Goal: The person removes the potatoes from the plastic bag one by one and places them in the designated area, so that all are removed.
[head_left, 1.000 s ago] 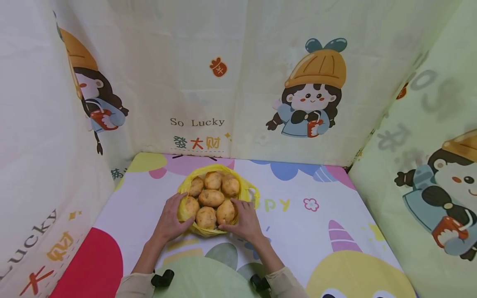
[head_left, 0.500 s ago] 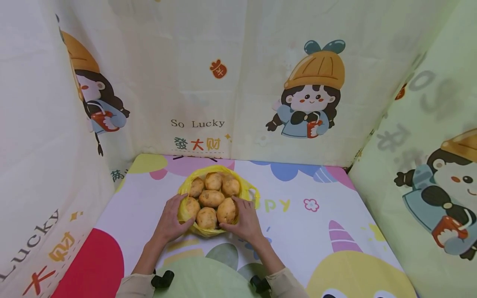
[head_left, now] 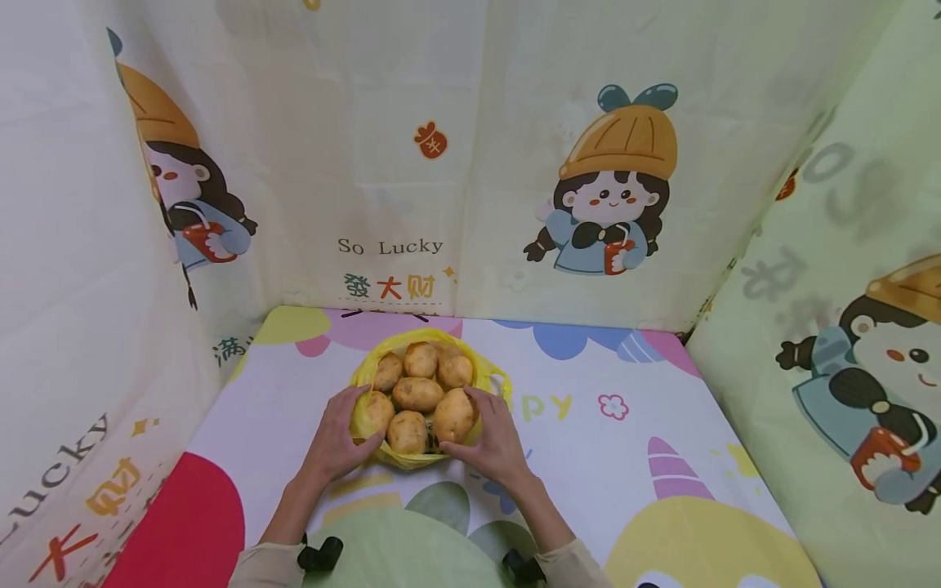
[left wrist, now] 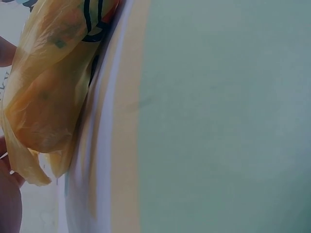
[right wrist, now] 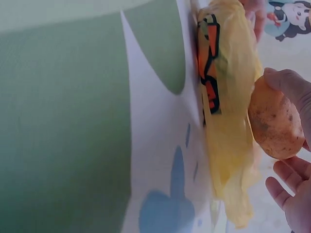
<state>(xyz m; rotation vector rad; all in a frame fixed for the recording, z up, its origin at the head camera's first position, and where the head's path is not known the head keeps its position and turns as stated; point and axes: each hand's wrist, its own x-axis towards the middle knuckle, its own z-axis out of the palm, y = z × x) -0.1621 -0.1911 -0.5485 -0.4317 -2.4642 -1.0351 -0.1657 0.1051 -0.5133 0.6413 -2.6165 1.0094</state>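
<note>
A yellow plastic bag (head_left: 403,463) lies open at the top, with several potatoes (head_left: 418,394) inside. At its front right, my right hand (head_left: 494,437) grips one potato (head_left: 455,415) between thumb and fingers. In the right wrist view that held potato (right wrist: 275,119) stands out above the edge of the bag (right wrist: 232,104), which bears dark and orange print. My left hand (head_left: 336,437) holds the left side of the bag, thumb at the front and fingers along the rim. Only parts of the left fingers show beside the bag (left wrist: 46,109) in the left wrist view.
A printed tablecloth (head_left: 573,457) covers the table beneath the bag. Cloth hangings with cartoon figures (head_left: 616,184) enclose the back and both sides. Black wrist devices (head_left: 320,554) sit near both sleeves.
My right hand has shifted slightly right with the potato, which has come up and away from its neighbour, widening a gap. The left hand stays on the bag.
</note>
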